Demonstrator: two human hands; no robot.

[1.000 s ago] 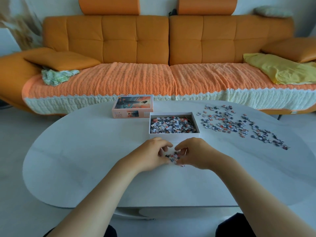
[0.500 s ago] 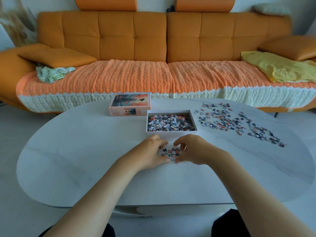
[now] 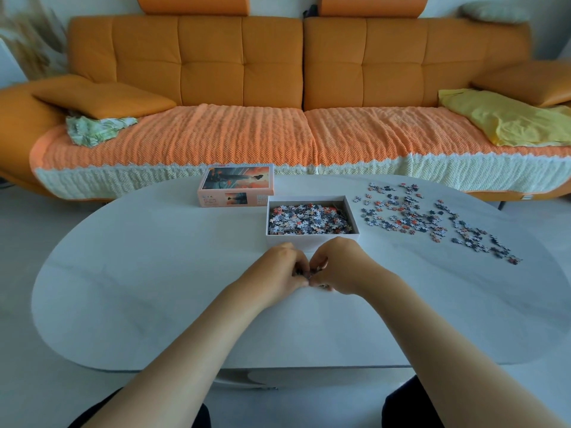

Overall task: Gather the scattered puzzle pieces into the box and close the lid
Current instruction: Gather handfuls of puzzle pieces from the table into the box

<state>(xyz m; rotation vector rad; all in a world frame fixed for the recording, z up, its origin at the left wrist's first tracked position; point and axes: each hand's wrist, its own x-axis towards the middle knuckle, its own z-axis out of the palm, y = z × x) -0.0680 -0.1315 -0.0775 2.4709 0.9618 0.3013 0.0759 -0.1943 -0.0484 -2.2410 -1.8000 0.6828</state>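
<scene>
An open white box (image 3: 312, 240) sits mid-table, holding many small puzzle pieces. Its lid (image 3: 237, 184), printed with an orange sunset picture, lies just behind and to the left. Scattered pieces (image 3: 411, 213) spread across the table to the right of the box. Just in front of the box, my left hand (image 3: 279, 272) and my right hand (image 3: 338, 265) meet with fingers curled inward round a small clump of pieces (image 3: 309, 275), mostly hidden between them. One loose piece (image 3: 323, 286) peeks out under the right hand.
The white oval table (image 3: 154, 273) has bare surface on its left half and along the near edge. An orange sofa (image 3: 302, 88) with a yellow cloth (image 3: 506, 118) and a green cloth (image 3: 95, 128) stands behind the table.
My hands have drawn closer together, fingers closing round the small clump of pieces that lay visible between them before.
</scene>
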